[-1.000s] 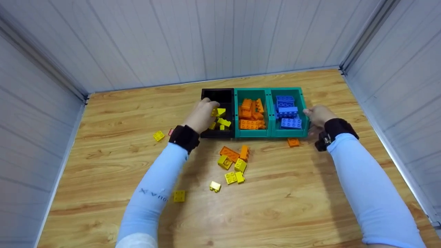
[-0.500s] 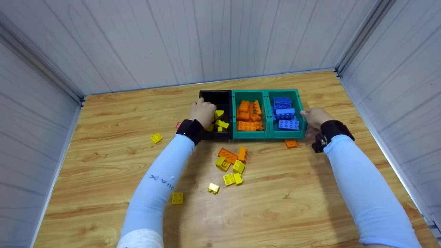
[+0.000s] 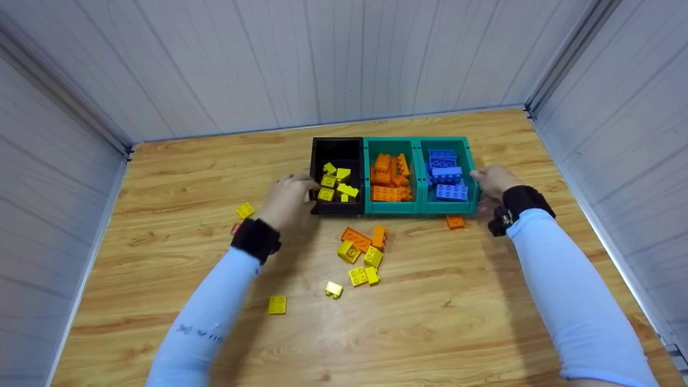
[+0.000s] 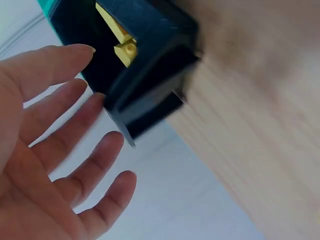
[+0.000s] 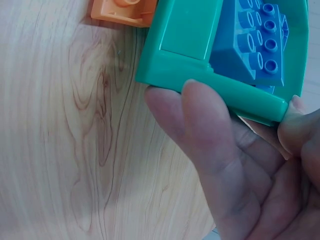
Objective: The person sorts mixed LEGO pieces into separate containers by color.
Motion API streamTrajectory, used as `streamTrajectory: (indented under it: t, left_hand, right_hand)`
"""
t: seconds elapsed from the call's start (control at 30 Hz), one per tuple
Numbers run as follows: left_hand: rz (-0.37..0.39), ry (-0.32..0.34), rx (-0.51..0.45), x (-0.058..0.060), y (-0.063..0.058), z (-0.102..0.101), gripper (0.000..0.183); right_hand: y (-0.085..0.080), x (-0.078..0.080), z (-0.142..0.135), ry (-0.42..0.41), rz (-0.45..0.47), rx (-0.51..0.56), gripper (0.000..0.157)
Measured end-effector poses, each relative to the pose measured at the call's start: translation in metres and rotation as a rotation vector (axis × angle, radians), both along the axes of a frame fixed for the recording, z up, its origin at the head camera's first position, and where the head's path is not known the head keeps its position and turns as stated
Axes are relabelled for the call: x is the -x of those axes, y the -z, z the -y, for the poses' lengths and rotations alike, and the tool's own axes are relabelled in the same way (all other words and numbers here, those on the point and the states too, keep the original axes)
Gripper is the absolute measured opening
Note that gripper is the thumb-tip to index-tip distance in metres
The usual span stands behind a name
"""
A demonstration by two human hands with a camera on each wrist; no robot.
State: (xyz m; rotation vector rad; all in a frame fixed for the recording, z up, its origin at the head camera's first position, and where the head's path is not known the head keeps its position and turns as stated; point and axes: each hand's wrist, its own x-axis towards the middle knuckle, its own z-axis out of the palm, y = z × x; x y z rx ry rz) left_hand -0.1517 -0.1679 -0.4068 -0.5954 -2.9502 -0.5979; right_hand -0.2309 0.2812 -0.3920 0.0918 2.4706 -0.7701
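Note:
My left hand [image 3: 290,200] is at the left side of the black bin [image 3: 337,208], fingers spread and loosely bent. In the left wrist view nothing is in that hand [image 4: 55,130]; its fingertips are close to the bin's wall, and I cannot tell if they touch. Several yellow bricks [image 3: 343,174] lie inside the black bin. My right hand [image 3: 497,181] grips the right wall of the end green bin [image 3: 475,207], thumb on the rim and fingers against the outside. Blue bricks [image 3: 446,174] fill that bin. Between these two stands another green bin [image 3: 391,208] with orange bricks [image 3: 386,193].
Loose yellow bricks [image 3: 358,276] and orange bricks [image 3: 357,238] lie in front of the bins. One orange brick [image 3: 454,221] is by the right bin's front. Further left are a yellow brick [image 3: 245,210] and a partly hidden red piece [image 3: 235,228]. Panel walls [image 3: 333,64] enclose the table.
My left hand has come out of the black bin and moved left, uncovering yellow bricks inside it. The right hand stays at the green bin's wall.

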Motion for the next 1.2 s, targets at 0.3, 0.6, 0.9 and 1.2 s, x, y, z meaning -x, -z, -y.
streamTrajectory:
  t: [0.3, 0.6, 0.9, 1.2]
  left_hand:
    - [0.058, -0.143, -0.067, -0.017, 0.013, 0.08, 0.035]
    - [0.274, -0.274, -0.135, -0.017, 0.039, 0.126, 0.044]
    - [0.321, -0.297, -0.147, -0.003, 0.056, 0.128, 0.041]
    - [0.214, -0.259, -0.183, 0.005, 0.024, 0.087, 0.044]
  right_hand:
    - [0.0, 0.0, -0.005, 0.011, 0.017, 0.018, 0.059]
    - [0.0, -0.002, -0.007, 0.026, 0.022, 0.019, 0.059]
    - [0.0, -0.002, -0.002, 0.016, 0.02, 0.026, 0.058]
    - [0.0, 0.001, 0.0, 0.018, 0.029, 0.017, 0.058]
